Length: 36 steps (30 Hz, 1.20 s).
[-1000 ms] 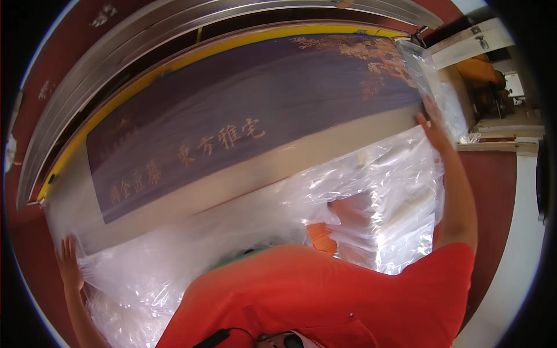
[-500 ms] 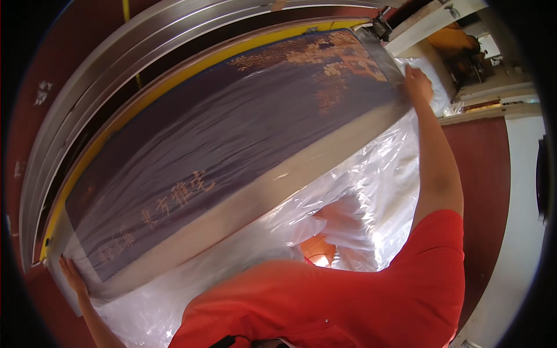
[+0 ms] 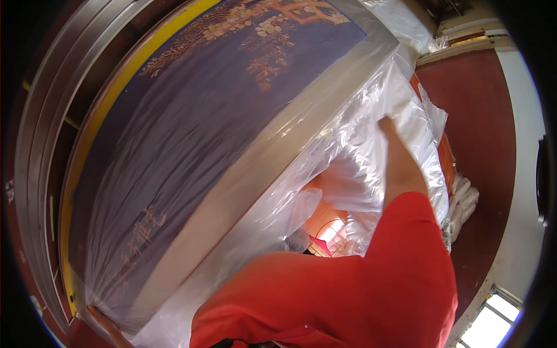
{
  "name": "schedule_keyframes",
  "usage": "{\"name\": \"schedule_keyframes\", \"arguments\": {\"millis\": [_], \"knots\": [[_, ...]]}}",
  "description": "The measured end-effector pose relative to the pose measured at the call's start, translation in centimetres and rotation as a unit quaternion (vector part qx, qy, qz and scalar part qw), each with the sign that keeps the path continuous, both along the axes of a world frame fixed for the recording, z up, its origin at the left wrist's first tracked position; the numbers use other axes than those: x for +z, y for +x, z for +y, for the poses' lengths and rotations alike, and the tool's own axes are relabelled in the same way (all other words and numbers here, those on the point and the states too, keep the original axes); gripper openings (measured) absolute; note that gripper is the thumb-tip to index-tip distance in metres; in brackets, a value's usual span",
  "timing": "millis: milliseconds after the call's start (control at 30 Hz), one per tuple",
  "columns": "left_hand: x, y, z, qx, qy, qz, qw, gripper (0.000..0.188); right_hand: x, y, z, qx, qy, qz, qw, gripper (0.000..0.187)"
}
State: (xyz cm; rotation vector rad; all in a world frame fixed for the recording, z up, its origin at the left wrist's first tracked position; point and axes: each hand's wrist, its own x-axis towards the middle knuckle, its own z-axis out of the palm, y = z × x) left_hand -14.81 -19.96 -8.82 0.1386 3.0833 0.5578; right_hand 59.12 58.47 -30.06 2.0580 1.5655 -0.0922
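The mattress (image 3: 191, 156), navy-topped and sleeved in clear plastic film (image 3: 371, 139), lies along the yellow-edged frame (image 3: 87, 156). It is likely heavy, floppy and slippery; corners offer the best hold. Left hand (image 3: 98, 318) grips the mattress's near corner; right hand (image 3: 390, 134) presses film; fingers' spread cannot be told.

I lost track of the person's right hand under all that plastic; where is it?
In the head view, right of centre: the right hand reaches up against the clear plastic wrap, beside the mattress edge.
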Motion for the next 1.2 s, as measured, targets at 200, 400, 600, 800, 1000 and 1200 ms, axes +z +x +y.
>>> {"name": "schedule_keyframes", "arguments": {"millis": [200,400,600,800,1000,1200], "knots": [[0.2,-3.3,-4.3,-0.094,-0.157,0.044,0.982,0.049,-8.1,-12.3,-5.8,0.244,0.019,0.049,0.968,0.056],[0.0,-0.5,-3.4,-0.022,-0.070,0.016,0.997,0.048,-0.6,-12.1,-8.4,0.272,0.006,0.097,0.957,0.043],[-0.1,-2.1,-2.9,-0.069,-0.090,0.016,0.993,0.050,6.2,-7.0,-12.9,0.409,-0.056,-0.001,0.911,0.019],[-0.8,-3.5,-2.2,-0.084,-0.138,0.043,0.986,0.055,11.2,-6.3,-14.9,0.322,-0.201,0.088,0.921,0.018],[6.5,2.9,11.2,-0.107,-0.517,0.076,0.846,0.055,11.7,-7.2,-17.0,0.461,-0.158,0.086,0.869,0.029],[11.8,15.2,23.4,-0.443,0.007,0.015,0.896,0.036,20.5,-13.8,-19.5,0.272,-0.178,0.541,0.776,0.020]]}}
